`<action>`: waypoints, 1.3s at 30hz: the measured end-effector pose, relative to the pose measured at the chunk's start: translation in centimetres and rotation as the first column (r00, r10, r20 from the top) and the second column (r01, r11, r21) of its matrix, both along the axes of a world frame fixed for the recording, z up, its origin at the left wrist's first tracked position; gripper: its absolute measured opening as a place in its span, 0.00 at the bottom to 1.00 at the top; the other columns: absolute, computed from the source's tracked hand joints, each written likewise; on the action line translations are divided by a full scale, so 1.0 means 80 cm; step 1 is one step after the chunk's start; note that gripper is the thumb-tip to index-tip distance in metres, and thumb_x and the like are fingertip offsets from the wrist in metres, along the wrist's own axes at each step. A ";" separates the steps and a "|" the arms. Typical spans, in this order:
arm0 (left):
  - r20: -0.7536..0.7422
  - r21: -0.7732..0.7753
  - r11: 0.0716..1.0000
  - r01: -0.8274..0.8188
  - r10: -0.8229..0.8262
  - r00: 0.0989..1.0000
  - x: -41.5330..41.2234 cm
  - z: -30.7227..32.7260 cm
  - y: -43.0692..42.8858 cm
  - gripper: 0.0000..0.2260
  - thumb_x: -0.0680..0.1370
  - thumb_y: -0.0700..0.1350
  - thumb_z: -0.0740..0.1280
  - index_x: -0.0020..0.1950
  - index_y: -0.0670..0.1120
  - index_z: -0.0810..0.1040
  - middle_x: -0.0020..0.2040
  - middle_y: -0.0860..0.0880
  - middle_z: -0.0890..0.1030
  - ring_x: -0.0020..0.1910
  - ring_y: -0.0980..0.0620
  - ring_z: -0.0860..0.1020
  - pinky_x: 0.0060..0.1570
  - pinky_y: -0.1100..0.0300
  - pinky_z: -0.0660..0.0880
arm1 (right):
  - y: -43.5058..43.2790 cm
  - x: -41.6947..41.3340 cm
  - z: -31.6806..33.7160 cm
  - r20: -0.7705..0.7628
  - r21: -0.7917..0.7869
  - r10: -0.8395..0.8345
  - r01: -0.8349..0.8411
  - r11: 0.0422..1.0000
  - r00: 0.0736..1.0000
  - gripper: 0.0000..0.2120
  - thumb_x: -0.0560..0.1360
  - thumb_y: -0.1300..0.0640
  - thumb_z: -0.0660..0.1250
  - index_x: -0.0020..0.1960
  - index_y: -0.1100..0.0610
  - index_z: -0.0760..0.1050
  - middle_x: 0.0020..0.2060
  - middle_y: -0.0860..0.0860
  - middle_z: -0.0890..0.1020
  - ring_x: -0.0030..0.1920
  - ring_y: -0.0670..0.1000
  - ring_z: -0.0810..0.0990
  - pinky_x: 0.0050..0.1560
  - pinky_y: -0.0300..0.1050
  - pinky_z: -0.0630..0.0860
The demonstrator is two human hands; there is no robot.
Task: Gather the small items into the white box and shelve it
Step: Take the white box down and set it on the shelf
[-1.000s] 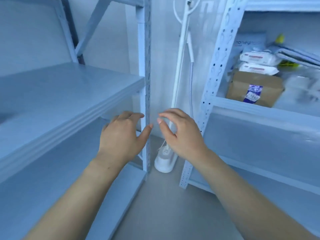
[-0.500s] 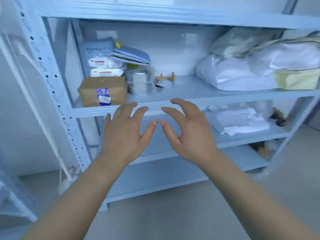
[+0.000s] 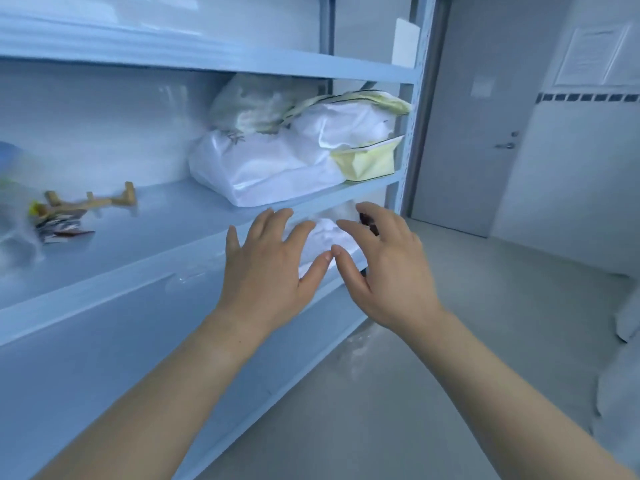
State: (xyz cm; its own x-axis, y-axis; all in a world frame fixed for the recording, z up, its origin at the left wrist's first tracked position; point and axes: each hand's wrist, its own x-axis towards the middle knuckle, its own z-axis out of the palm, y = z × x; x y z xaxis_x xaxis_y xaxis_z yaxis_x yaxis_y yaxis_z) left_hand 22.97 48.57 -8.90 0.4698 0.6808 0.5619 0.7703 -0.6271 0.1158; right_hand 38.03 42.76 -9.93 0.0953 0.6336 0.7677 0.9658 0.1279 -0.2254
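Head cam, one view.

L hand [image 3: 263, 271]: palm down, fingers spread & straight, wide, holding nothing. In the picture it overlaps the front lip of the mid shelf [image 3: 156, 216]; contact w/ the lip can't be told.

R hand [image 3: 384, 271]: just beside L, fingers spread, slightly bent, also holding nothing. Thumb tips of both hands nearly meet; touching or not, can't tell.

Task items: small packets [image 3: 60, 226] lie on the mid shelf, far left, blurred. Wooden piece [image 3: 97, 201] lies just behind them, pegs pointing up. Both well apart from the hands. White box: can't be picked out in this view.

Other obs:
- Big white bag [image 3: 270, 168] sits on the mid shelf, right end, near the front edge. Pale-yellow pouch w/ dark trim [image 3: 367, 161] leans against its right side.
- White folded cloth [image 3: 325, 233] on the shelf below, seen between & behind the two hands.
- Perforated upright post [image 3: 412, 133] closes the rack's right end.
- Grey door [image 3: 478, 133] beyond the post, w/ a lever handle [image 3: 505, 145].
- Framed notice [image 3: 592, 57] on the wall, upper right, text unreadable.
- Grey floor [image 3: 450, 341] under the R forearm.
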 end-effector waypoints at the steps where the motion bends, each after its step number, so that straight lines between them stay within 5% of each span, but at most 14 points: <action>1: 0.005 0.008 1.000 0.025 -0.025 1.000 0.019 0.004 0.017 0.26 0.74 0.63 0.48 0.67 0.54 0.68 0.71 0.50 0.66 0.72 0.49 0.60 0.66 0.37 0.57 | 0.013 0.017 0.002 0.001 0.010 -0.026 0.026 1.000 1.000 0.18 0.75 0.48 0.60 0.60 0.55 0.76 0.63 0.55 0.73 0.63 0.57 0.72 0.55 0.55 0.72; 20: 0.048 0.281 0.911 0.303 -0.329 0.943 0.359 0.132 0.359 0.20 0.75 0.58 0.58 0.64 0.52 0.73 0.65 0.47 0.73 0.67 0.46 0.68 0.62 0.35 0.62 | 0.310 0.325 0.119 0.068 0.223 -0.319 0.297 0.929 0.945 0.14 0.76 0.51 0.63 0.58 0.56 0.76 0.59 0.54 0.76 0.57 0.57 0.76 0.47 0.49 0.74; 31: 0.059 0.413 0.865 0.284 -0.336 0.940 0.562 0.176 0.489 0.20 0.74 0.59 0.52 0.58 0.52 0.75 0.56 0.52 0.77 0.53 0.49 0.77 0.56 0.46 0.70 | 0.447 0.545 0.162 0.100 0.335 -0.211 0.167 0.927 0.972 0.15 0.76 0.50 0.59 0.56 0.56 0.77 0.56 0.52 0.77 0.54 0.54 0.76 0.43 0.48 0.75; 39: -0.028 0.449 0.866 0.219 -0.231 0.972 0.700 0.207 0.571 0.23 0.74 0.60 0.51 0.61 0.51 0.75 0.60 0.48 0.76 0.57 0.46 0.76 0.63 0.39 0.65 | 0.527 0.727 0.195 0.251 0.331 -0.139 0.050 0.942 0.958 0.18 0.76 0.48 0.55 0.57 0.56 0.77 0.57 0.54 0.77 0.54 0.55 0.76 0.48 0.52 0.75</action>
State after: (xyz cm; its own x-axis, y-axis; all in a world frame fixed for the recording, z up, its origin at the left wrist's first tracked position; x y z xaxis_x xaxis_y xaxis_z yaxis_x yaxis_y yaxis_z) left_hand 78.95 94.24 7.69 0.5609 0.2319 0.7947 0.6026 -0.7726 -0.1999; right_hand 96.21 84.91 5.70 -0.0941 0.3500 0.9320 0.9953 0.0547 0.0799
